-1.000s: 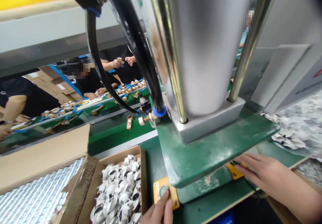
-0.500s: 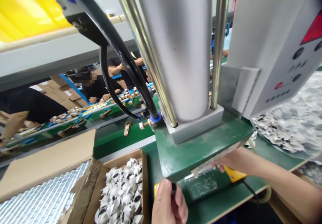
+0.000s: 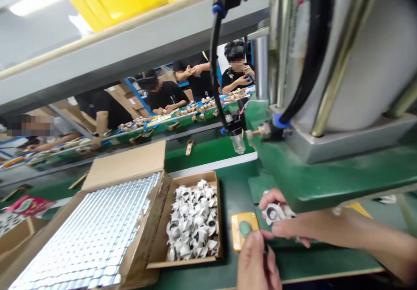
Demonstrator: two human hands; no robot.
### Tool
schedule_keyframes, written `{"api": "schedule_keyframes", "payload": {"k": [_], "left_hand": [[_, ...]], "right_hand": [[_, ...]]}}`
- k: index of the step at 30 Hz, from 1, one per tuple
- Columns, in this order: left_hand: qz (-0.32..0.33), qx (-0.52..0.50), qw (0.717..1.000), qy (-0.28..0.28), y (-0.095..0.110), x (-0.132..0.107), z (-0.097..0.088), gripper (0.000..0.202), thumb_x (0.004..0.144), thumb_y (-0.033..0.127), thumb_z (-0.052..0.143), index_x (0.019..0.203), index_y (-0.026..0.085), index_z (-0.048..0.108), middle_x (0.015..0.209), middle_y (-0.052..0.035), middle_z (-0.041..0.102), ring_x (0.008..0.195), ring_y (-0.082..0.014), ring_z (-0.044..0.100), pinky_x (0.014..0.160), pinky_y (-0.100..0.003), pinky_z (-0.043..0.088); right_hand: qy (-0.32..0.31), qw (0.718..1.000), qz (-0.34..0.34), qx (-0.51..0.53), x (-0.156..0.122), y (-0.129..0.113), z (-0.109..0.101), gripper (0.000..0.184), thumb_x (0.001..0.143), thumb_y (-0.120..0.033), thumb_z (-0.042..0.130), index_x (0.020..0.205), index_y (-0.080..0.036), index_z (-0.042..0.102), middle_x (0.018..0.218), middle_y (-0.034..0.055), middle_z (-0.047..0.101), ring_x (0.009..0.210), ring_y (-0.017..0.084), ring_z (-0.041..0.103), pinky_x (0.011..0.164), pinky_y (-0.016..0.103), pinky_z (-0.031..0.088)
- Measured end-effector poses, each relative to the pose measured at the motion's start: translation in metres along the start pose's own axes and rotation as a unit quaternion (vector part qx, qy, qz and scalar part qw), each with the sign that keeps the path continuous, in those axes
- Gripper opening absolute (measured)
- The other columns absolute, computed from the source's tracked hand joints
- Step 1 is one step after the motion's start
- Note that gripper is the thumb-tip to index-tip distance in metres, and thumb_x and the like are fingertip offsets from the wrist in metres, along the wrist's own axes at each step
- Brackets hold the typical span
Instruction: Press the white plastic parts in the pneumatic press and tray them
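We saw the right hand (image 3: 293, 227) reaching leftward under the green press plate (image 3: 325, 181), its thumb and fingers pinched together on a small white part (image 3: 276, 213) with a dark round spot, held just right of the yellow button box (image 3: 235, 222). The left hand (image 3: 257, 261) sat low at the frame's bottom edge, just below that box, fingers curled around a thin dark tool (image 3: 265, 246); its fingertip lay near the green button (image 3: 244, 228), though we could not tell whether it touched. Left of the button box stood a small carton (image 3: 156, 251) filled with more white parts (image 3: 192, 220), and beside it a larger open carton (image 3: 130, 168) held a tray of shiny silver pieces (image 3: 87, 238). Above the plate rose the press's silver cylinder (image 3: 374, 64) with black hoses (image 3: 216, 64) and a blue fitting (image 3: 280, 121). Beyond the bench ran a green conveyor (image 3: 202, 151) carrying small brown items, with other people seated along its far side, their hands busy at the belt.
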State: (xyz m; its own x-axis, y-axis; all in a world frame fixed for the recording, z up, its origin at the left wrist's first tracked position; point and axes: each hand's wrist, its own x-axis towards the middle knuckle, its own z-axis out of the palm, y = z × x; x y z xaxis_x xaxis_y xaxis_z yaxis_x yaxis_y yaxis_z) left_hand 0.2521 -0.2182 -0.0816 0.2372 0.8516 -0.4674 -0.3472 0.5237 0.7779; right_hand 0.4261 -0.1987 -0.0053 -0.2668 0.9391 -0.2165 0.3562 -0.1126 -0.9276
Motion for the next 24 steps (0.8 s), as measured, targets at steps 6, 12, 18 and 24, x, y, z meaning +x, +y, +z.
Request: {"api": "schedule_keyframes", "payload": {"k": [6, 12, 18, 24], "left_hand": [[-0.023, -0.065, 0.998, 0.007, -0.009, 0.0, -0.01, 0.066, 0.057, 0.077, 0.059, 0.077, 0.015, 0.06, 0.038, 0.0093, 0.04, 0.025, -0.002, 0.029, 0.028, -0.015, 0.021], [0.001, -0.076, 0.997, 0.022, 0.001, -0.002, -0.018, 0.063, 0.06, 0.075, 0.059, 0.08, 0.015, 0.059, 0.04, 0.0094, 0.041, 0.026, -0.0012, 0.028, 0.028, -0.014, 0.02], [0.033, -0.099, 0.994, 0.013, 0.012, 0.0, -0.015, 0.042, 0.071, 0.054, 0.067, 0.09, 0.018, 0.057, 0.043, 0.0078, 0.05, 0.028, -0.0026, 0.032, 0.03, -0.014, 0.024], [0.048, -0.155, 0.983, -0.088, 0.038, 0.021, 0.051, 0.012, 0.076, 0.019, 0.068, 0.082, 0.016, 0.058, 0.066, 0.0011, 0.06, 0.041, -0.0029, 0.038, 0.038, -0.016, 0.029]], "right_hand": [[-0.007, 0.995, -0.038, 0.095, 0.1, -0.059, 0.079, 0.032, 0.07, -0.029, 0.07, 0.097, -0.022, 0.056, 0.079, -0.0012, 0.062, 0.058, 0.012, 0.057, 0.051, 0.022, 0.043], [0.046, 0.989, -0.12, 0.076, 0.141, -0.08, 0.115, 0.024, 0.086, -0.037, 0.056, 0.101, -0.018, 0.059, 0.106, 0.0057, 0.064, 0.098, 0.019, 0.057, 0.085, 0.03, 0.043], [0.051, 0.98, -0.188, -0.029, 0.023, -0.045, 0.059, 0.015, 0.091, -0.027, 0.05, 0.091, -0.025, 0.064, 0.093, -0.0017, 0.065, 0.088, 0.014, 0.06, 0.081, 0.023, 0.043], [0.063, 0.995, -0.029, -0.078, -0.109, 0.014, -0.027, 0.018, 0.09, -0.036, 0.052, 0.09, -0.024, 0.066, 0.081, 0.001, 0.068, 0.075, 0.016, 0.063, 0.073, 0.025, 0.047]]}}
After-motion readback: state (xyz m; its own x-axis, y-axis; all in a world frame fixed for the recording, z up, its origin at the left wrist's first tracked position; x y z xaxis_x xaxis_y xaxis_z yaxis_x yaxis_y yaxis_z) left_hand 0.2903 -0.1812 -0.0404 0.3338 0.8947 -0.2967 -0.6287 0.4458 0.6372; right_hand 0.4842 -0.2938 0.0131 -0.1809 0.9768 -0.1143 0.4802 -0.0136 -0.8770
